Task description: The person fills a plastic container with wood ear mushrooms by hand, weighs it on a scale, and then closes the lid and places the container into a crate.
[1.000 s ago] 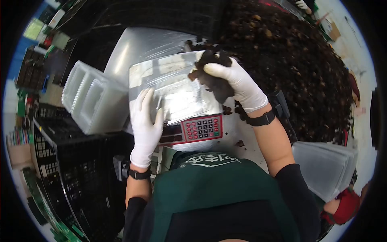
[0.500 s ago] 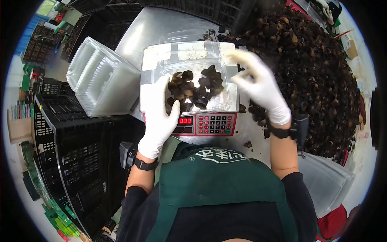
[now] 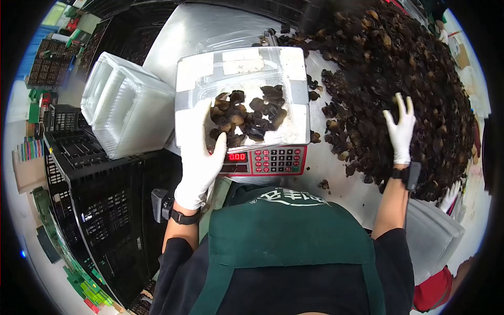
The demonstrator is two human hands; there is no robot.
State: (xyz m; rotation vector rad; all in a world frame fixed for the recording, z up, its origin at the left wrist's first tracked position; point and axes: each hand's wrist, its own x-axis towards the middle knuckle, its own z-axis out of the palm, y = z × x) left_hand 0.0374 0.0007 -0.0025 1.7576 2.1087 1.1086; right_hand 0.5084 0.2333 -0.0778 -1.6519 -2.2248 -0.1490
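Note:
A clear plastic box (image 3: 291, 128) with dark, curled mushroom-like pieces (image 3: 244, 115) lies on the scale platform (image 3: 185, 68). The red scale panel (image 3: 251, 167) reads 0.00. My gloved left hand (image 3: 202, 157) grips the box's left side, thumb at its near edge and fingers along the side. My gloved right hand (image 3: 401, 128) is over the large heap of dark pieces (image 3: 362, 100), its fingers spread and nothing held. Whether its fingertips touch the heap I cannot tell.
Stacked clear containers (image 3: 131, 105) stand left of the scale, above black crates (image 3: 105, 210). More clear containers (image 3: 430, 236) are at the lower right. Another person's gloved hand (image 3: 450, 197) shows at the heap's right edge.
My right hand has moved right, from beside the box to over the heap. My left hand stays on the box. Another person's glove now shows at the right.

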